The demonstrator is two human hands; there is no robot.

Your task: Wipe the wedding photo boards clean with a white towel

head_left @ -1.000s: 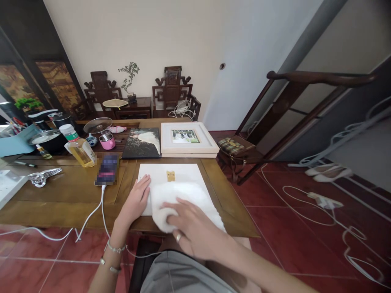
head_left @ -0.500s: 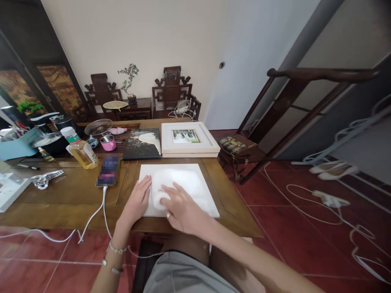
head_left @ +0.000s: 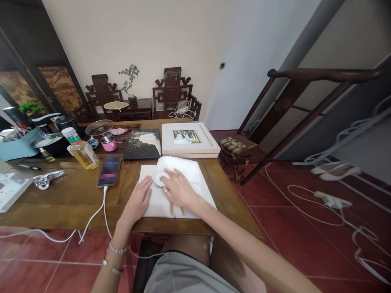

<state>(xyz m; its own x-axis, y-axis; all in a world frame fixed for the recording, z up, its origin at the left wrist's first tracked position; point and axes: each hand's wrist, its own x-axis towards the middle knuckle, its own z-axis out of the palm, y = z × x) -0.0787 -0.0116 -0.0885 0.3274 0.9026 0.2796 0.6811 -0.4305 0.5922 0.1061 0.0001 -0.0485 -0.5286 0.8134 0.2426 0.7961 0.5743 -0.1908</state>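
A white board [head_left: 155,206] lies flat on the table in front of me, with golden-brown shapes [head_left: 172,209] showing near its front edge. My left hand [head_left: 137,200] rests along the board's left side, its fingers stretched out and holding nothing. Over the board's upper part is a white fluffy cloth [head_left: 188,167], with a rolled edge under my fingers. My right hand [head_left: 179,189], wearing a ring, presses down on this cloth and grips it at its left side. Part of the board is hidden under the cloth and my right hand.
Behind the board lie a dark picture [head_left: 142,144] and a framed photo [head_left: 189,138]. To the left are a phone [head_left: 108,171] with a white cable, an oil-coloured bottle [head_left: 82,150], a pink cup [head_left: 108,143] and a metal clip [head_left: 47,179]. A wooden chair [head_left: 284,97] stands right.
My right hand has moved away from me up the board, and the cloth has gone with it past the far edge. Golden-brown shapes now show near the front. My left hand stays put.
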